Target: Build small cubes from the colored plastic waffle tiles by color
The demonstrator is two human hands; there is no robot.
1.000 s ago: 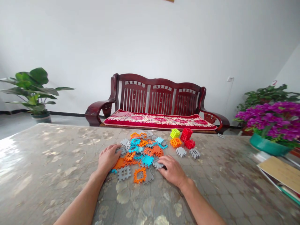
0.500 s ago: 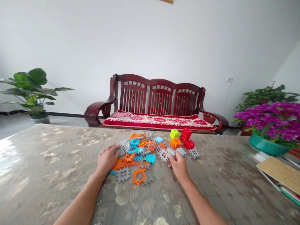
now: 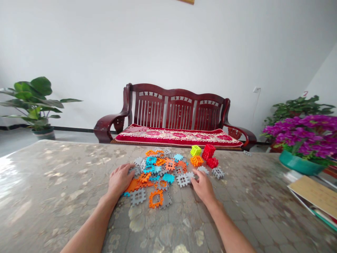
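My left hand (image 3: 121,180) rests on the table at the left edge of a loose pile of interlocking toy tiles, fingers stretched out and touching a grey tile (image 3: 135,170). To the right of the pile is my right hand (image 3: 203,187), thumb and index finger apart at the edge of a flat grey window tile (image 3: 183,180). Orange tiles (image 3: 156,199), blue tiles (image 3: 168,178) and more grey ones (image 3: 138,197) lie between the hands. Beyond my right hand stand a yellow-green cube (image 3: 195,150), an orange cube (image 3: 197,161) and joined red blocks (image 3: 209,151).
The table (image 3: 65,189) has a patterned, glossy cover. A teal pot of purple flowers (image 3: 302,137) and a stack of papers (image 3: 316,195) are at the right. Past the far edge stands a wooden bench (image 3: 180,93); a potted plant (image 3: 39,102) is at left.
The grey window tile beside my right hand has tipped from a raised slant to lying flat, slightly nearer me. My right fingers have spread. My left hand has stayed in place.
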